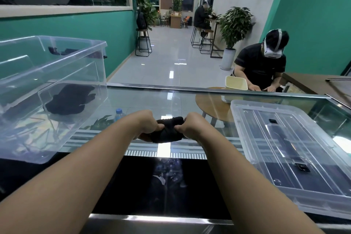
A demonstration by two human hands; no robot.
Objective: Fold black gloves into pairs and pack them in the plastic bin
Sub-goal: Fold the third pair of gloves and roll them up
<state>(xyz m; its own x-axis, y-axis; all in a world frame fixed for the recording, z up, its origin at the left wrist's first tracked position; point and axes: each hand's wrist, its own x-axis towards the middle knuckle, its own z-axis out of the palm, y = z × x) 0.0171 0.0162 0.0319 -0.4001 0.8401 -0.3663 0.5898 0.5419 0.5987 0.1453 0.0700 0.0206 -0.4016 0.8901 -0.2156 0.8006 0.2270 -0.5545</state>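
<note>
Both my hands grip a bunched pair of black gloves [167, 131] just above the glass counter, in the middle of the view. My left hand [145, 124] clutches its left end and my right hand [190, 128] clutches its right end, fingers curled into the fabric. To the left stands the clear plastic bin [57, 59], with a bundle of black gloves [70, 101] lying on its bottom. How the held gloves are folded is hidden by my fingers.
The bin's clear lid [290, 150] lies flat on the counter at the right. The glass counter [171, 99] has a metal far edge. Beyond it a person in a headset [266, 66] sits at a round wooden table with a cream tub [236, 82].
</note>
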